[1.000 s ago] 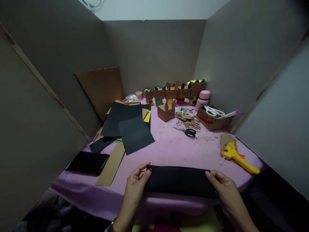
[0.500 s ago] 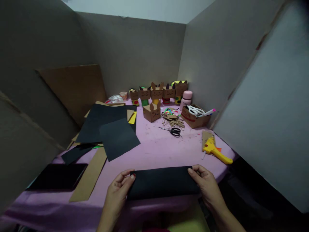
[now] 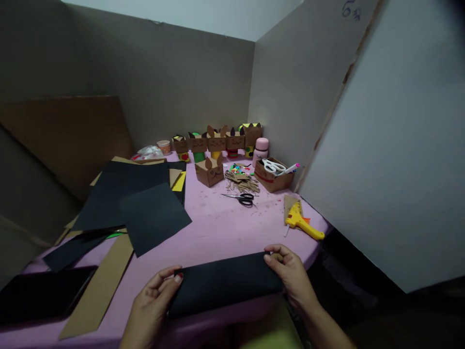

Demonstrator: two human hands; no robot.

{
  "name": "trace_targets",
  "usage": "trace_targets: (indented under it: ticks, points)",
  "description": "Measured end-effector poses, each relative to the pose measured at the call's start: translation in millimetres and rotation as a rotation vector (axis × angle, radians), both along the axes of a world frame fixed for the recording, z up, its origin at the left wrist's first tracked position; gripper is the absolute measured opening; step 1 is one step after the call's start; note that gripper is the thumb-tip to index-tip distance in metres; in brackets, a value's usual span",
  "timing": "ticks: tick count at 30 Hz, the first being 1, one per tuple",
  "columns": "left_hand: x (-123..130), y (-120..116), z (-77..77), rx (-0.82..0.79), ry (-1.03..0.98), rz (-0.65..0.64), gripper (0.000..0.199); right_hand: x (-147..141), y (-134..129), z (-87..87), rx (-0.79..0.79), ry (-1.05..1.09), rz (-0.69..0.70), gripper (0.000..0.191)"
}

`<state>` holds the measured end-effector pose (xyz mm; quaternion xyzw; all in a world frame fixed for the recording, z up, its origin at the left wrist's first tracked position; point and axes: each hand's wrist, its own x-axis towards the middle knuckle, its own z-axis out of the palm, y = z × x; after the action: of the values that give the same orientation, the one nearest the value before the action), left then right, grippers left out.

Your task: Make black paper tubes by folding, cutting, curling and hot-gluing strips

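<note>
Head view: from where I'm standing, the left hand (image 3: 154, 295) and the right hand (image 3: 286, 271) are each pinched on an end of a black paper strip (image 3: 225, 283), thumbs on its near face, holding it flat between them on the near side of the black-handled scissors (image 3: 247, 199). Well left of those scissors and nearer, a dark tablet-like device (image 3: 43, 295) lies beside a cardboard strip (image 3: 100, 286). To their right and a bit nearer there's a yellow glue gun (image 3: 301, 224). Left of the scissors, a black sheet (image 3: 156, 218) overlaps a larger black sheet (image 3: 125, 186). Just behind the scissors sits a heap of cardboard scraps (image 3: 241, 183); behind and to their right, a small carton (image 3: 271, 181) holds white scissors (image 3: 273, 167). Behind and to their left stands an eared cardboard box (image 3: 209, 173) with a drawn face. Farthest behind the scissors, I see a pink flask (image 3: 260, 149) and a row of eared figures (image 3: 217, 143).
</note>
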<state>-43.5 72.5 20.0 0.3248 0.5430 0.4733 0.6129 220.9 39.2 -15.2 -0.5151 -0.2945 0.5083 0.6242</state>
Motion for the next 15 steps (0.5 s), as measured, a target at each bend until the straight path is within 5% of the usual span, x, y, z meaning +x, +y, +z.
trace_targets:
  ticks: [15]
  points:
    - [3.9, 0.2, 8.9, -0.022, 0.035, -0.016, 0.041, 3.4, 1.6, 5.9, -0.021, 0.027, 0.044, 0.032]
